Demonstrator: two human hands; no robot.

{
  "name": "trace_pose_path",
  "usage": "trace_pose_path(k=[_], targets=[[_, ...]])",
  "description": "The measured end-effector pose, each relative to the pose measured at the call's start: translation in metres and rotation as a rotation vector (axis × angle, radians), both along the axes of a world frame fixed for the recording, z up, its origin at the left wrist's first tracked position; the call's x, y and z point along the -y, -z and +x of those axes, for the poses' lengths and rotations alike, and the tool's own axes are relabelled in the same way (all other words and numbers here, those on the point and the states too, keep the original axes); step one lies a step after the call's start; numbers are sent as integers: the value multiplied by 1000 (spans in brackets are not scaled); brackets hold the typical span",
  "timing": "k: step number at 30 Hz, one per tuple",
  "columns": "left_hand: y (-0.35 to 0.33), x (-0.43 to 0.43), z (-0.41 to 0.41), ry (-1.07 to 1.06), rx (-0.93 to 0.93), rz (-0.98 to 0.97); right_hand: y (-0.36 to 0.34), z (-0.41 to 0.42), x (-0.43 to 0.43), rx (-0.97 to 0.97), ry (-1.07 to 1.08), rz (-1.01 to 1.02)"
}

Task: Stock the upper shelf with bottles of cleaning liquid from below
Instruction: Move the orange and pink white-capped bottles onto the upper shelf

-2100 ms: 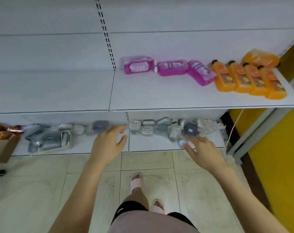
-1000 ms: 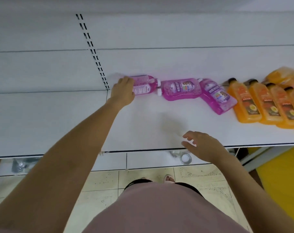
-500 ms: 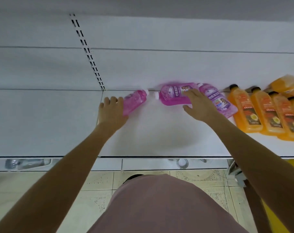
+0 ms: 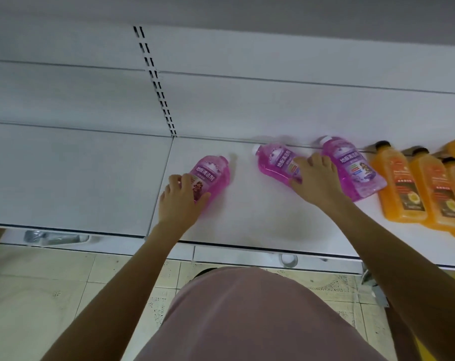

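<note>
Your left hand (image 4: 180, 201) grips the base end of the left pink bottle (image 4: 212, 174), fingers curled over its top and thumb pressed along its near side. The bottle lies flat on the white shelf (image 4: 247, 220), with its white cap pointing toward the back panel and a little to the right. Your right hand (image 4: 318, 182) holds the base end of the middle pink bottle (image 4: 274, 161), with the thumb against its near edge and the fingers bent over the label. This bottle also lies flat, cap toward the back and tilted left. Just to the right, and touching the side of your right hand, lies a purple bottle (image 4: 352, 168) with its cap toward the back. Beyond it a row of orange bottles (image 4: 397, 196) with black caps lies side by side, running off the right edge. The two pink bottles are apart from each other, with bare shelf between them. A slotted upright (image 4: 158, 92) runs up the back panel to the left of the bottles.
</note>
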State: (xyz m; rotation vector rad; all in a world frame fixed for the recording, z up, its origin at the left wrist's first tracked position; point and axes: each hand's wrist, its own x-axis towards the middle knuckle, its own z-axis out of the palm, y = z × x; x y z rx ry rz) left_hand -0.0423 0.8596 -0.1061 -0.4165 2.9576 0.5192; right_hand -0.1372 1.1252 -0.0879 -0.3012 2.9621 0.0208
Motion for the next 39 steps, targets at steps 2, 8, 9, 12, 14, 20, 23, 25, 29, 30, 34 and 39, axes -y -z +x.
trace_pose_path(k=[2, 8, 9, 12, 14, 20, 23, 25, 29, 30, 34, 39], targets=[[-1, 4, -5, -8, 63, 24, -3, -8, 0, 38, 51, -83], [-4, 6, -8, -49, 270, -52, 4, -8, -2, 232, 146, -261], [0, 11, -8, -75, 305, -16, 6, -4, -2, 239, 196, -268], [1, 24, -9, -200, 354, 300, 16, 10, -7, 419, 410, -358], [-6, 29, -11, -299, 354, 591, 18, 18, -10, 575, 511, -516], [-23, 41, -20, -272, 554, 802, 7, 37, -14, 729, 571, -721], [-22, 43, -17, -287, 524, 857, 7, 59, -16, 790, 610, -738], [-20, 45, -10, -272, 479, 912, 4, 80, -15, 799, 635, -798], [-22, 51, 3, -189, 319, 918, 3, 128, -13, 735, 702, -977], [-24, 52, 6, -168, 277, 917, 4, 139, -12, 708, 696, -1025], [-33, 55, 31, -101, 138, 960, 3, 175, -11, 604, 610, -1152], [-53, 49, 68, -25, -6, 994, -14, 205, -7, 511, 517, -1237]])
